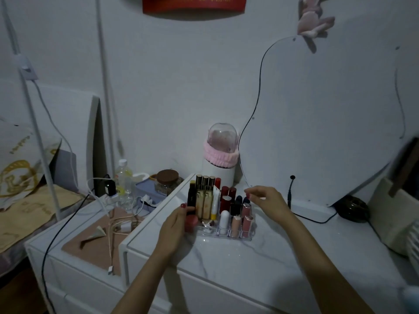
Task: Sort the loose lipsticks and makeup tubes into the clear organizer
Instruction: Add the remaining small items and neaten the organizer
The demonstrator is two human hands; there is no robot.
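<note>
The clear organizer (pixel 235 237) stands on the white marble-look tabletop (pixel 260 257), filled with upright lipsticks and tubes. At its left end stands a black tube (pixel 191 197), and my left hand (pixel 174 230) pinches its lower part between thumb and fingers. A small round red pot (pixel 191 222) sits just under that thumb, against the organizer's left side. Gold-capped bottles (pixel 203 200) and a white and yellow tube (pixel 214 203) stand beside the black tube. My right hand (pixel 264 198) hovers over the organizer's right end above a pink lipstick (pixel 246 209), fingers loosely bent, holding nothing.
A white canister with a clear dome and pink band (pixel 221 155) stands behind the organizer. A curvy mirror (pixel 328 121) leans on the wall. To the left, a lower cabinet (pixel 74 264) carries cables, a charger, a bottle (pixel 123 177) and a jar (pixel 166 182).
</note>
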